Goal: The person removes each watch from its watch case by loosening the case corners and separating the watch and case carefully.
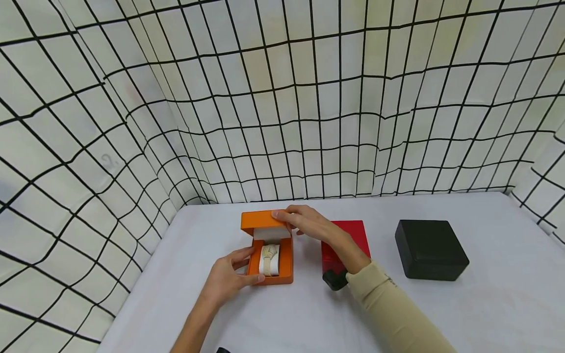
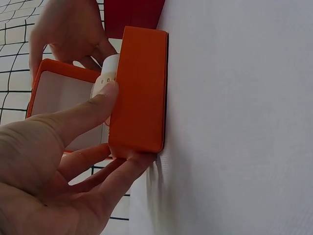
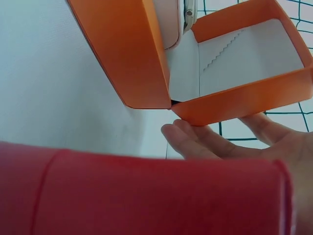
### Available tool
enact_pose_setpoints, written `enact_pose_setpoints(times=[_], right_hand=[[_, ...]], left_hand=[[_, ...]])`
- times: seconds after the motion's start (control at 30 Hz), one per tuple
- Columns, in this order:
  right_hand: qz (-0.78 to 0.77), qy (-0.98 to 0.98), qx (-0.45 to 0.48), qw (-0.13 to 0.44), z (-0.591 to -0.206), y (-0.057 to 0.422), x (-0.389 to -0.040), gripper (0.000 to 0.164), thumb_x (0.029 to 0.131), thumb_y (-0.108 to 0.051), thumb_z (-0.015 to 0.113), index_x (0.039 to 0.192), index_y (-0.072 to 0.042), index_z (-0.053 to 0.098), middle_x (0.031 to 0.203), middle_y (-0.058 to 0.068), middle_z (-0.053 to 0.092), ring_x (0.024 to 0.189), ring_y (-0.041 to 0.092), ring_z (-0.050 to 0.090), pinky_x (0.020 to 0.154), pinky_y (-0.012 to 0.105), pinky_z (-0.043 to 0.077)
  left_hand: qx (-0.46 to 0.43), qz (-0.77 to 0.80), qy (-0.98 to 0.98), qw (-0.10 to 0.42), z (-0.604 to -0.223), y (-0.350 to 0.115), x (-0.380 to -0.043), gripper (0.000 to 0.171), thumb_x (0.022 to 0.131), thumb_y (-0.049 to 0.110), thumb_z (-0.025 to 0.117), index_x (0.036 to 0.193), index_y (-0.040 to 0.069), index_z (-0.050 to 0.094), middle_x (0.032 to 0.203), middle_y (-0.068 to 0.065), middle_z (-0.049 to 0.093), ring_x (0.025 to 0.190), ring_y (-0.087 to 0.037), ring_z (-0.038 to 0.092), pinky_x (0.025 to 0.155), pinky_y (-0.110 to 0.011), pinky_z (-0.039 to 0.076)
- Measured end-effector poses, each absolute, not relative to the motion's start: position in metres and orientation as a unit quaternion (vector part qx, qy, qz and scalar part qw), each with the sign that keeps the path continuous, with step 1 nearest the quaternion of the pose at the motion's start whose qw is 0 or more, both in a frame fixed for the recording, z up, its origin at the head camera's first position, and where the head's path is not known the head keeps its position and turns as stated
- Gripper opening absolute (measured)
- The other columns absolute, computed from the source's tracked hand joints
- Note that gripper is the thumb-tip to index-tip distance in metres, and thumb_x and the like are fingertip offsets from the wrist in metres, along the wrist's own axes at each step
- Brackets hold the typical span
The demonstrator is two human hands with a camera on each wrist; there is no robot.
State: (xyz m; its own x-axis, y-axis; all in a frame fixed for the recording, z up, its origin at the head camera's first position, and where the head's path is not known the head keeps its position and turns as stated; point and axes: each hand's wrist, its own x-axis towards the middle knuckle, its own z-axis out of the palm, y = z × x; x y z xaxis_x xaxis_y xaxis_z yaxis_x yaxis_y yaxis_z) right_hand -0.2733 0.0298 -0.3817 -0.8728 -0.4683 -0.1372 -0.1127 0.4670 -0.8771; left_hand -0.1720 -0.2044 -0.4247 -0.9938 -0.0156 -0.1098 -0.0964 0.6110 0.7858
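An orange watch box [image 1: 286, 262] stands on the white table with its hinged lid [image 1: 257, 219] raised. Inside, a pale-strapped wristwatch [image 1: 268, 252] is wrapped round a white cushion [image 1: 274, 265]. My left hand [image 1: 225, 277] grips the base from the left: its thumb [image 2: 95, 108] lies over the front rim by the watch, and its fingers [image 2: 122, 176] press the side. At the lid's right end, my right hand [image 1: 311, 223] holds the lid. In the right wrist view its fingertips [image 3: 181, 134] touch the lid's side near the hinge.
A red box [image 1: 353, 234] lies right of the orange one, partly under my right forearm. Farther right sits a black box [image 1: 431, 247]. Black netting [image 1: 304, 122] over white sheeting rises behind the table and along its sides. A dark object [image 1: 222, 350] shows at the bottom edge.
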Motion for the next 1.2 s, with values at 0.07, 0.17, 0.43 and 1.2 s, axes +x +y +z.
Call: enact_pose_setpoints(times=[0.07,0.17,0.43,1.2], right_hand=[[-0.487,0.837,-0.167,0.184,-0.381,0.029,-0.273,0.055,0.101,-0.060,0.049,0.118,-0.009,0.065,0.111,0.012,0.065,0.115,0.025,0.062,0.101,0.046,0.058],[-0.493,0.835,-0.155,0.187,-0.380,0.028,-0.273,0.059,0.101,-0.060,0.050,0.128,-0.009,0.064,0.123,0.011,0.066,0.118,0.027,0.062,0.100,0.044,0.060],[-0.529,0.824,-0.155,0.133,-0.384,0.027,-0.271,0.056,0.100,-0.061,0.057,0.135,-0.018,0.066,0.129,0.008,0.069,0.115,0.024,0.065,0.099,0.044,0.060],[-0.539,0.816,-0.205,0.046,-0.393,0.032,-0.267,0.055,0.096,-0.040,0.074,0.145,-0.021,0.060,0.141,0.006,0.065,0.134,0.031,0.062,0.109,0.049,0.055]], left_hand=[[-0.031,0.440,0.896,0.046,-0.424,-0.205,-0.172,0.076,0.074,0.021,0.096,0.143,0.015,0.065,0.151,-0.010,0.061,0.130,-0.035,0.065,0.100,-0.044,0.060],[-0.034,0.438,0.897,0.048,-0.423,-0.205,-0.173,0.077,0.074,0.022,0.096,0.144,0.015,0.064,0.151,-0.010,0.061,0.131,-0.036,0.064,0.100,-0.044,0.059],[-0.039,0.434,0.898,0.052,-0.424,-0.207,-0.173,0.078,0.074,0.023,0.095,0.145,0.015,0.063,0.151,-0.011,0.060,0.132,-0.037,0.064,0.101,-0.044,0.059],[-0.048,0.433,0.898,0.055,-0.428,-0.206,-0.172,0.075,0.075,0.023,0.095,0.144,0.019,0.064,0.150,-0.012,0.061,0.133,-0.037,0.064,0.100,-0.044,0.060]])
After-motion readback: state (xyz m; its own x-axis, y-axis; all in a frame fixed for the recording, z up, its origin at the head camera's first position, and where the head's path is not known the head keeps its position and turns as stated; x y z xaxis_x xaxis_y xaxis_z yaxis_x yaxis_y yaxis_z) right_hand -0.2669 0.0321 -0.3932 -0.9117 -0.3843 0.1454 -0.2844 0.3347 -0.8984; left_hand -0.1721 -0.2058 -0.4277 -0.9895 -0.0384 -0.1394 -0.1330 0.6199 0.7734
